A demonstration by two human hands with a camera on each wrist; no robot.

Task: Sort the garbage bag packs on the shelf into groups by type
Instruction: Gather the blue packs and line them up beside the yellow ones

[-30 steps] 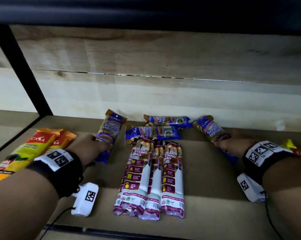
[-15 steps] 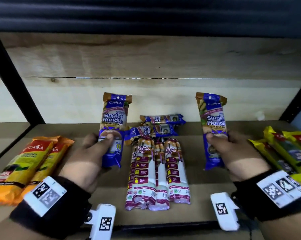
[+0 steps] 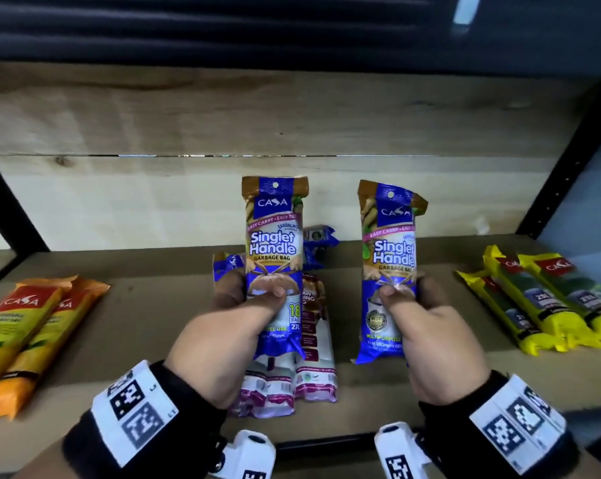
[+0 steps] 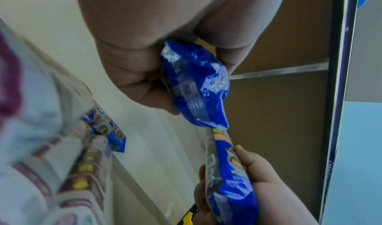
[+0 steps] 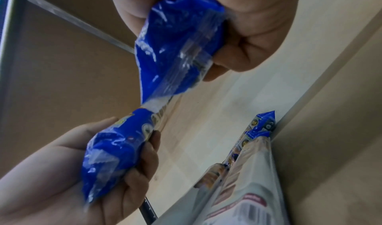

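My left hand (image 3: 243,305) grips a blue Singlet Handle pack (image 3: 275,250), held upright above the shelf. In the left wrist view the same pack (image 4: 194,85) shows its blue bottom end in my fist. My right hand (image 3: 409,302) grips a second blue Singlet Handle pack (image 3: 390,264), also upright; its crumpled end (image 5: 177,49) fills the right wrist view. Below them lie the white and maroon Draw String packs (image 3: 309,347). Two more blue packs (image 3: 318,236) lie at the back, mostly hidden.
Orange packs (image 3: 26,326) lie at the left of the wooden shelf (image 3: 154,323), yellow packs (image 3: 541,299) at the right. Black uprights (image 3: 568,160) frame the shelf sides, and a wooden back wall (image 3: 154,202) closes it.
Both hands have lifted their blue packs off the shelf, raised them upright and drawn them closer together over the Draw String packs.
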